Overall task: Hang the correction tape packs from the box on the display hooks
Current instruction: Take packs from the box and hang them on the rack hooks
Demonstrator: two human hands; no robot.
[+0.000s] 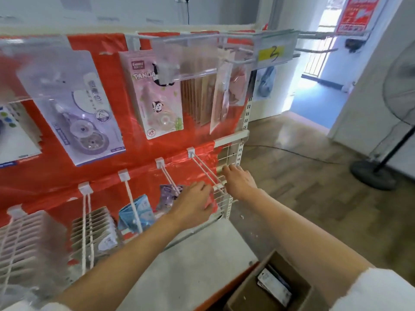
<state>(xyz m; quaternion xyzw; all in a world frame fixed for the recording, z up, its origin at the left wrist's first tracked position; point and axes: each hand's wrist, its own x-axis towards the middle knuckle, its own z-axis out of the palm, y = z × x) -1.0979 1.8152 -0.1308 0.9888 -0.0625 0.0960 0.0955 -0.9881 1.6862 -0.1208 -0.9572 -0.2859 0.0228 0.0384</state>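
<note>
A red-backed display rack [56, 176] fills the left of the view, its upper hooks carrying carded correction tapes, a purple pack [83, 122] and a pink panda pack [157, 95]. Lower down, the left hand [193, 203] reaches at a bare double-wire hook [206, 173], fingers loosely curled beside a purple pack [167, 196] hanging there; whether it pinches anything I cannot tell. The right hand [239, 180] rests fingers-straight on the rack's wire edge, probably to steady it. More packs [274, 286] wait in the cardboard box [244, 292] below. The grey base shelf [197, 261] meets wood-look flooring [303, 176]; a pedestal fan [386, 162] stands right.
</note>
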